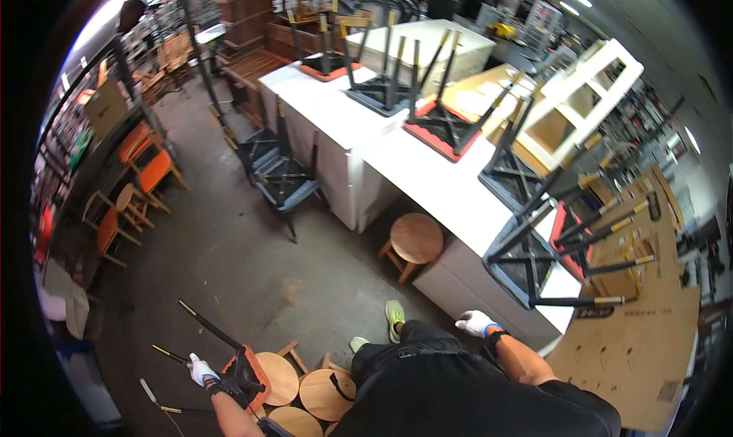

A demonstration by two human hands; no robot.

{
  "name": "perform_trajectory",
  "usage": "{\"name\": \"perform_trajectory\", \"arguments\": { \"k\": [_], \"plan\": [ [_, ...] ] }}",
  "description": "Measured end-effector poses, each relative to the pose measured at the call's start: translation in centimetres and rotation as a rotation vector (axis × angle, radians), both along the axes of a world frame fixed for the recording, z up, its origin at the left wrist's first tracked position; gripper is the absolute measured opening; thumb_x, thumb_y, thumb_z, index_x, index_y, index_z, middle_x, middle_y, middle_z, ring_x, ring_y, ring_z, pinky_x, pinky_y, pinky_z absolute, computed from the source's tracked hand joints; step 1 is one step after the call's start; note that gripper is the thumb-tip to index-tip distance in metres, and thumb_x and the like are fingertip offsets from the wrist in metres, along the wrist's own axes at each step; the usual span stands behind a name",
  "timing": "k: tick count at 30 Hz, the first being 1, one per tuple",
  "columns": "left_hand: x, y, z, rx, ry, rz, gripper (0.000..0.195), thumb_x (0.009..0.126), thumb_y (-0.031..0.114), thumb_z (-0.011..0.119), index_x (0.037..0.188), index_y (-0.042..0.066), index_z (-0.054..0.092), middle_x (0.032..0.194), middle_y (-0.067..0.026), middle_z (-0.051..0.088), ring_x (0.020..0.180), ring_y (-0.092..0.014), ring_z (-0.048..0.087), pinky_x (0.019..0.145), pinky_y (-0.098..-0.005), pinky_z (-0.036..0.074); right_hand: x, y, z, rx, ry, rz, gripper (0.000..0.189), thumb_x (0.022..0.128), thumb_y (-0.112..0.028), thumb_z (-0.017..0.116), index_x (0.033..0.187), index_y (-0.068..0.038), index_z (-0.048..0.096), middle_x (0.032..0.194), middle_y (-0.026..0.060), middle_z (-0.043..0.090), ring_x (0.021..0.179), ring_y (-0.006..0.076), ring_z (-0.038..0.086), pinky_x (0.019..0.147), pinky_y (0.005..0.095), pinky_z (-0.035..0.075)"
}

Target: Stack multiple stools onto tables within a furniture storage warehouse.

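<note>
My left hand point(202, 370), in a white knitted glove, grips a black leg of an orange-padded chair point(252, 374) at lower left. That chair lies tipped, with its gold-tipped legs pointing left, against several round wooden stools point(276, 378). My right hand point(475, 323), gloved likewise, hangs beside the grey front of a white-topped desk point(481, 291). Its fingers are loosely bent and nothing shows in them. Upturned chairs stand on the white tops, among them a red-padded one point(444, 129) and a blue-padded one point(524, 262), their legs in the air.
One round wooden stool point(416, 239) is partly under the desk. Dark chairs with upturned legs point(286, 185) are stacked on the concrete floor point(229, 254). Orange-seated chairs point(156, 171) line the left side. Flattened cardboard point(630, 345) lies at right, near a white shelf frame point(578, 102).
</note>
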State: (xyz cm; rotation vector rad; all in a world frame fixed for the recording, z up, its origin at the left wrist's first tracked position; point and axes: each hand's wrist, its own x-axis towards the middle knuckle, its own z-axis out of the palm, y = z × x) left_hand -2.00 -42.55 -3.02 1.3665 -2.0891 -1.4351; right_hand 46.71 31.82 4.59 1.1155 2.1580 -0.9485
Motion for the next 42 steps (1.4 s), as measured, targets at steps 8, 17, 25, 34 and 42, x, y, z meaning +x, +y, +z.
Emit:
{"name": "perform_trajectory", "arguments": {
  "k": [8,17,25,34,42],
  "plan": [
    [-0.8,19.3,16.2,0.589,0.416,-0.529,0.056,0.095,0.04,0.068,0.057,0.02,0.031,0.053,0.0061,0.03,0.045,-0.008,0.028,0.046,-0.0303,0.036,-0.6,0.5,0.0,0.054,0.027,-0.04,0.055,0.083,-0.039,0.067,0.124,-0.002,0.066,0.126,0.0212,0.065,0.122,0.0361,0.059,0.104,0.0416,0.045],
    [6.7,44.4,36.9,0.899,0.71,-1.239,0.038,0.106,0.025,0.046,0.07,0.016,0.036,0.05,0.0042,0.028,0.038,-0.007,0.027,0.038,-0.0275,0.036,-17.3,0.4,5.9,-0.768,0.738,-0.872,0.041,0.099,-0.043,0.059,0.124,-0.011,0.055,0.1,0.0038,0.065,0.082,0.0174,0.064,0.071,0.0299,0.054],
    [7.1,59.5,44.0,0.998,0.986,-1.968,0.023,0.1,0.015,0.054,0.082,0.009,0.042,0.046,0.0001,0.037,0.038,-0.013,0.037,0.043,-0.0314,0.046,-19.9,5.4,0.6,-1.332,0.989,-1.096,0.026,0.102,-0.039,0.055,0.096,-0.018,0.069,0.081,-0.0071,0.061,0.066,0.0048,0.051,0.053,0.0216,0.04],
    [3.8,73.1,42.3,1.005,0.848,-2.133,0.027,0.094,0.017,0.063,0.076,0.009,0.045,0.048,-0.0019,0.043,0.041,-0.014,0.04,0.046,-0.0311,0.047,-18.4,9.0,-0.8,-1.308,1.333,-1.541,0.02,0.098,-0.008,0.053,0.116,-0.007,0.061,0.109,0.0107,0.067,0.101,0.0226,0.066,0.085,0.033,0.055],
    [-2.4,80.9,39.1,1.285,0.678,-2.333,0.024,0.096,0.014,0.058,0.075,0.008,0.046,0.048,-0.0026,0.043,0.04,-0.016,0.041,0.047,-0.0333,0.047,-19.9,9.6,-5.6,-1.011,1.546,-1.688,0.025,0.101,-0.013,0.046,0.118,-0.004,0.061,0.103,0.0098,0.066,0.092,0.0196,0.064,0.07,0.026,0.051]
  ]
}}
